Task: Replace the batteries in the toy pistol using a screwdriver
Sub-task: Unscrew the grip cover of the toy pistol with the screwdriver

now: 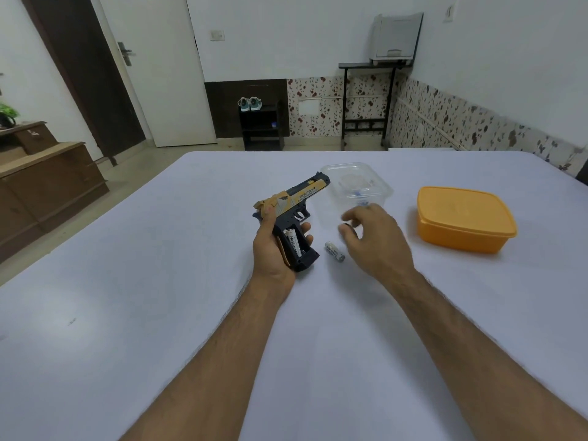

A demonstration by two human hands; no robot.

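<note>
Now: grip bay open, one cell loose

My left hand clasps the toy pistol grip-up, so its open bay, one battery seated, faces me. My right hand hovers slack, holding nothing, above the loose battery lying just beside the pistol on the table.

The left hand is covering the rear of the toy pistol grip, hiding part of the batteries seated inside. At two o'clock, the right hand is blurring with motion and masking something dark under its fingertips. The clear container contents are staying too faint to identify. The loose battery label is reading too small.
</note>
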